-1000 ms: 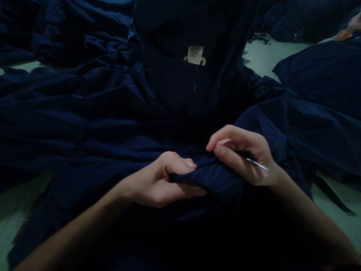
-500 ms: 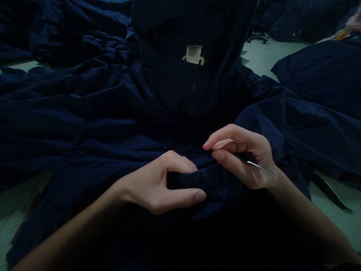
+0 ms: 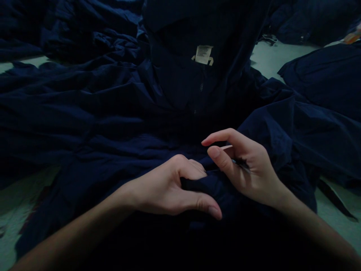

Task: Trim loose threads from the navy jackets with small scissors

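Observation:
My left hand (image 3: 169, 186) grips a fold of navy fabric (image 3: 201, 185) between thumb and fingers. The fold belongs to a large navy zip jacket (image 3: 180, 90), whose cream care label (image 3: 203, 55) shows near the collar above a dark zip (image 3: 200, 88). My right hand (image 3: 245, 165) sits just to the right of the fold, with thumb and forefinger apart above the cloth. A thin metal tool (image 3: 239, 163) lies tucked against its palm, mostly hidden by the fingers.
Heaps of navy garments (image 3: 70, 34) lie at the upper left, with more (image 3: 321, 79) on the right. A pale green floor (image 3: 278, 56) shows between them. At the top right edge, another person's hand (image 3: 358, 28) is next to an orange object (image 3: 351, 37).
My right thumb and forefinger have spread apart, and less of the metal tool shows. My left hand has slid along the fold. The whole scene has shifted slightly right in view.

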`<state>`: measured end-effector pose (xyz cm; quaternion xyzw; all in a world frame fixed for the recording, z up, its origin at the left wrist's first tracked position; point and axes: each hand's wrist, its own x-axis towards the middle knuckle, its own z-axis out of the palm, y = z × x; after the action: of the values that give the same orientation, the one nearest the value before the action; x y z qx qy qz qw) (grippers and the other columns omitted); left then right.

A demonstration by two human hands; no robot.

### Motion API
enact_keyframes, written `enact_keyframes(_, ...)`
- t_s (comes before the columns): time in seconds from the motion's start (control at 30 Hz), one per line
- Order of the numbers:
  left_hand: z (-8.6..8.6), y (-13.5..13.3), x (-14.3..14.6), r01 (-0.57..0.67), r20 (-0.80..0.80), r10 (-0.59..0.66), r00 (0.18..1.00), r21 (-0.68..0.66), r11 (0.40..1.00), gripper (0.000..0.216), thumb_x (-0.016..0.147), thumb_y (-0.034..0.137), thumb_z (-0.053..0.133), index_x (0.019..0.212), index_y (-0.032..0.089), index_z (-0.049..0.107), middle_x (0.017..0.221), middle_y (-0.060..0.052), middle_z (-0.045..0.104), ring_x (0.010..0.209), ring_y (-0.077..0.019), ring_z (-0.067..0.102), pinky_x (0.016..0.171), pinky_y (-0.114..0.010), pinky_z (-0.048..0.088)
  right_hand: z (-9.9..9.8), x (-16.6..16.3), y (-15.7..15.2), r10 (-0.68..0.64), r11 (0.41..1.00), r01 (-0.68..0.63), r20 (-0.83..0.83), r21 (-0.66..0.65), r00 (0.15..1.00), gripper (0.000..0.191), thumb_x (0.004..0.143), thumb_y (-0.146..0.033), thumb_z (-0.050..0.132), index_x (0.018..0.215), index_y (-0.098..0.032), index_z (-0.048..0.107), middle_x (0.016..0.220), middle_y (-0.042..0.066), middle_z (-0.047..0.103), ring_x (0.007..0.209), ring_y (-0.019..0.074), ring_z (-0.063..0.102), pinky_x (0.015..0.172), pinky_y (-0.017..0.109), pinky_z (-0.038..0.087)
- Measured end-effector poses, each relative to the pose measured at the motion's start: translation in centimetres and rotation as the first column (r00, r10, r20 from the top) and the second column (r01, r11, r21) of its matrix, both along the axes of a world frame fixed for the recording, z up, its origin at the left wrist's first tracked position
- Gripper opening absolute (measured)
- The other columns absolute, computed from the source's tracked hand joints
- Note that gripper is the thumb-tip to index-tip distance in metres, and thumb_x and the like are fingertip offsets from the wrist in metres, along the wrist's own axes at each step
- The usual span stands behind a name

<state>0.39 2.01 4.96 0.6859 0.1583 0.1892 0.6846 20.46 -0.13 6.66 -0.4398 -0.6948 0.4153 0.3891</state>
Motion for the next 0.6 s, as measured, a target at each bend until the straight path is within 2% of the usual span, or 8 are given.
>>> enact_keyframes(0.1, -0.3, -0.1, 0.3, -0.074, 0.114, 0.07, 0.991, 0.033, 0.997, 0.028, 0.09, 0.034, 0.081, 0.07, 0.015, 0.077, 0.067, -0.007, 0.072, 0.072, -0.0177, 0.064, 0.07, -0.03, 0.051, 0.2, -0.1, 0.3, -0.014, 0.995, 0.003, -0.109, -0.1, 0.994, 0.025, 0.098, -0.041, 0.071, 0.105, -0.018, 0.064, 0.055, -0.006, 0.057, 0.04, 0.006, 0.048, 0.033, 0.018, 0.023)
enact_keyframes(0.17, -0.5, -0.4, 0.6, -0.131, 0.17, 0.115, 0.979, 0.083, 0.988, 0.02, 0.089, 0.024, 0.081, 0.072, 0.016, 0.078, 0.073, -0.006, 0.074, 0.078, -0.0181, 0.066, 0.078, -0.03, 0.054, 0.2, -0.2, 0.5, -0.023, 0.988, -0.001, -0.155, -0.152, 0.988, 0.028, 0.095, -0.042, 0.074, 0.104, -0.018, 0.063, 0.053, -0.008, 0.054, 0.037, 0.0044, 0.042, 0.032, 0.019, 0.016)
enact_keyframes(0.27, -0.7, -0.8, 0.8, -0.25, 0.245, 0.205, 0.948, 0.17, 0.953, 0.01, 0.086, 0.014, 0.083, 0.077, 0.017, 0.08, 0.085, -0.005, 0.072, 0.089, -0.0177, 0.066, 0.086, -0.029, 0.055, 0.0, -0.3, 0.6, -0.034, 0.978, -0.007, -0.192, -0.208, 0.981, 0.032, 0.095, -0.047, 0.073, 0.105, -0.018, 0.063, 0.053, -0.008, 0.053, 0.037, 0.0062, 0.043, 0.032, 0.018, 0.023)
enact_keyframes(0.4, -1.3, -1.1, 1.1, -0.418, 0.305, 0.333, 0.892, 0.28, 0.864, 0.013, 0.078, 0.022, 0.091, 0.073, 0.02, 0.08, 0.099, -0.005, 0.062, 0.098, -0.0179, 0.063, 0.085, -0.029, 0.056, -0.4, -0.4, 0.7, -0.084, 0.982, 0.053, -0.165, -0.183, 0.983, 0.03, 0.098, -0.045, 0.068, 0.106, -0.017, 0.065, 0.062, -0.002, 0.062, 0.046, 0.0094, 0.053, 0.037, 0.019, 0.034)
enact_keyframes(0.53, -1.5, -0.9, 1.3, -0.441, 0.401, 0.3, 0.865, 0.325, 0.837, 0.011, 0.078, 0.027, 0.092, 0.082, 0.021, 0.084, 0.126, -0.01, 0.072, 0.115, -0.0253, 0.064, 0.099, -0.037, 0.055, -0.6, -0.6, 0.5, -0.036, 0.978, -0.009, -0.214, -0.207, 0.976, 0.033, 0.096, -0.047, 0.07, 0.106, -0.016, 0.064, 0.062, -0.003, 0.06, 0.048, 0.0082, 0.051, 0.04, 0.018, 0.035)
enact_keyframes(0.6, -1.4, -0.8, 1.3, -0.443, 0.409, 0.299, 0.862, 0.325, 0.835, 0.012, 0.082, 0.03, 0.089, 0.088, 0.021, 0.084, 0.117, -0.009, 0.08, 0.107, -0.0228, 0.066, 0.096, -0.036, 0.054, -0.7, -0.7, 0.6, -0.056, 0.969, -0.005, -0.239, -0.248, 0.969, 0.031, 0.097, -0.045, 0.069, 0.105, -0.016, 0.065, 0.058, -0.005, 0.056, 0.045, 0.0069, 0.046, 0.039, 0.017, 0.031)
